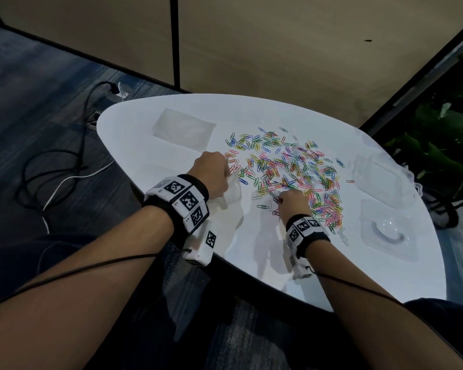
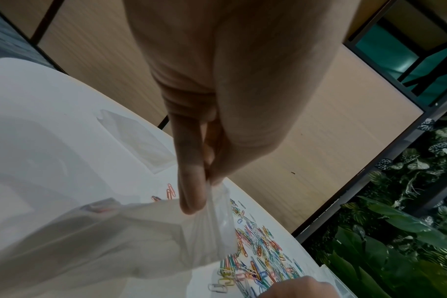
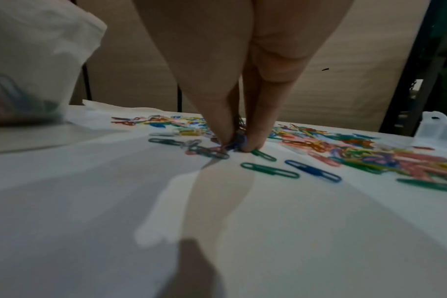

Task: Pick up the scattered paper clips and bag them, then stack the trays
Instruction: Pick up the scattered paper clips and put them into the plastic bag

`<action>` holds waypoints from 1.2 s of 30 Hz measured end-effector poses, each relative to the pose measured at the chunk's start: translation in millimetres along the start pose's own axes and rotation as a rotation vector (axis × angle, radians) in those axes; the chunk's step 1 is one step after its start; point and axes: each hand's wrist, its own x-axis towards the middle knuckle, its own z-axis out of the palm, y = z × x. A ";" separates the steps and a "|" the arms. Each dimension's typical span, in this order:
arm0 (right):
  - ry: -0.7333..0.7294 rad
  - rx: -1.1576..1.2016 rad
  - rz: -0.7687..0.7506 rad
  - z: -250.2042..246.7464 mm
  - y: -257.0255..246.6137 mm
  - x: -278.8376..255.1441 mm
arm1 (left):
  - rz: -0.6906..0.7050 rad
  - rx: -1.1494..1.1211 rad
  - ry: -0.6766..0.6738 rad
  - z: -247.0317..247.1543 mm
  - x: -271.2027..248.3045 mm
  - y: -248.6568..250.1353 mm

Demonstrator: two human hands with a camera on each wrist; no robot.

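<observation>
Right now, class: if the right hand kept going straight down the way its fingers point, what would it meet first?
The right hand already pinches paper clips; directly beneath is the white table.

Coloured paper clips [image 1: 292, 172] lie scattered in a broad heap at the frame's centre. A clear plastic bag [image 1: 231, 194], held open at centre left, holds a few clips. Clear trays sit at upper left [image 1: 183, 128] and right [image 1: 388, 233].
</observation>
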 end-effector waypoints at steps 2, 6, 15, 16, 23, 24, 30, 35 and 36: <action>0.003 0.102 0.031 -7.9 7.1 -0.5 | -0.002 0.002 -0.001 0.4 -0.5 0.4; -0.016 0.432 0.250 -21.4 35.1 0.5 | -0.005 0.007 -0.005 0.1 -0.8 0.4; -0.333 1.825 0.346 -62.5 1.7 -20.2 | 0.001 -0.004 -0.008 2.1 0.5 6.6; -0.384 1.839 0.302 -66.3 -11.7 -24.6 | 0.001 -0.008 -0.006 2.5 0.7 6.5; -0.390 1.462 0.156 -63.4 -84.3 -40.1 | 0.033 -0.013 0.003 5.9 -0.4 10.0; -0.351 1.366 0.133 -61.3 -89.1 -38.6 | 0.037 -0.008 0.002 6.0 -0.5 10.9; -0.146 0.458 -0.250 -67.3 -98.1 -41.9 | 0.041 -0.034 0.028 4.9 -0.8 12.5; -0.269 0.978 -0.209 -83.4 -66.9 -46.6 | 0.031 -0.046 0.028 2.0 -2.8 13.4; -0.237 1.073 -0.146 -84.1 -52.8 -45.9 | 0.026 -0.049 0.027 1.6 -2.6 13.0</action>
